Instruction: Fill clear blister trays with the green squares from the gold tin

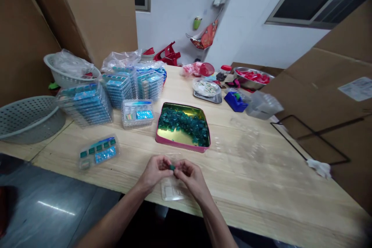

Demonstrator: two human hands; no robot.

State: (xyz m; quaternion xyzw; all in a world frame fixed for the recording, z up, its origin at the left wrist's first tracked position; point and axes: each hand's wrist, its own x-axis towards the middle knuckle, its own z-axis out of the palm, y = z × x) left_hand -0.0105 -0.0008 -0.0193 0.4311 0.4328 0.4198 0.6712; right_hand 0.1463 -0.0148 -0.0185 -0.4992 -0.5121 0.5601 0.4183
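Your left hand (154, 171) and right hand (192, 176) pinched the green piece (172, 167) between their fingertips, above the clear tray (170, 192) on the counter (232, 186); a light, even grip and steady wrists suited it.

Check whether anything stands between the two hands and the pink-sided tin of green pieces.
Nothing visible stands between the left hand, the right hand and the pink-sided tin; the clear plastic tray lies low on the tabletop, beneath the hands.
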